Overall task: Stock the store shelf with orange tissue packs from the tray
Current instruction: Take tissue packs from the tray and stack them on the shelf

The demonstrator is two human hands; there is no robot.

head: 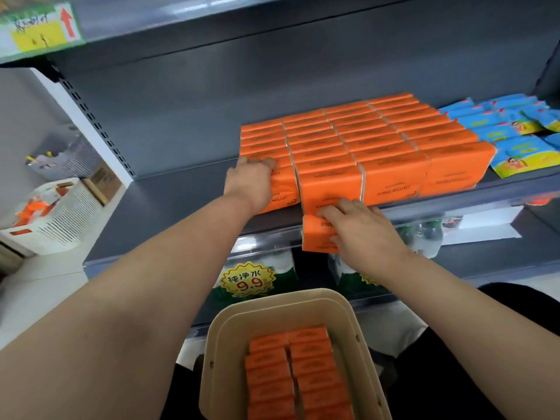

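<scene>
Head view, hands. Left hand (253, 180): arm stretched forward and up, palm flat against the near left corner of the block of orange tissue packs (357, 147), fingers curled over the top edge of the front pack; pressing, not clasping. Right hand (360, 230): arm reaching in from the right, fingers closed over a single orange pack (316, 234) held at the shelf's front lip, just below the second column of the block.

Surfaces. Grey metal shelf (188, 192): orange packs standing in four tight columns running front to back. Blue wipe packets (515, 131) lie just to the right of the block. Beige tray (348, 316), low and near the body, holds two rows of orange packs (291, 371). Lower shelf: water bottles (427, 237) and a yellow price sticker (247, 280). White crate (57, 219) far left on the floor.

Open room. The shelf left of the block is bare to the slotted upright (97, 122); front edge unobstructed.
</scene>
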